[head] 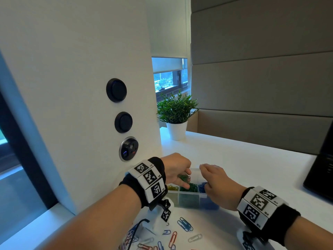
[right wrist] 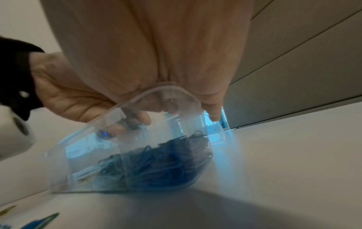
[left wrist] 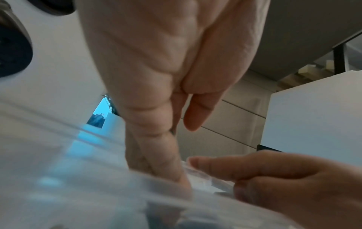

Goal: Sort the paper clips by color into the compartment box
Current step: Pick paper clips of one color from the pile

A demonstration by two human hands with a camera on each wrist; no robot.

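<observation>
While both hands work over the clear compartment box [head: 191, 200] on the white desk [head: 252, 163], the left hand [head: 177, 171] dips into the middle compartment, fingers curled down at green paper clips [head: 187, 185] (a few seem pinched, but I cannot tell for sure). The right hand [head: 219, 184] sits at the box's right end, fingers loosely curled over the rim by the blue clips [head: 202, 187]; a grip is not clear. Yellow clips [head: 172, 187] fill the left compartment. Loose unsorted clips [head: 173, 233], blue, red and silver, lie on the desk nearer the person. A potted plant [head: 177, 114] stands behind.
</observation>
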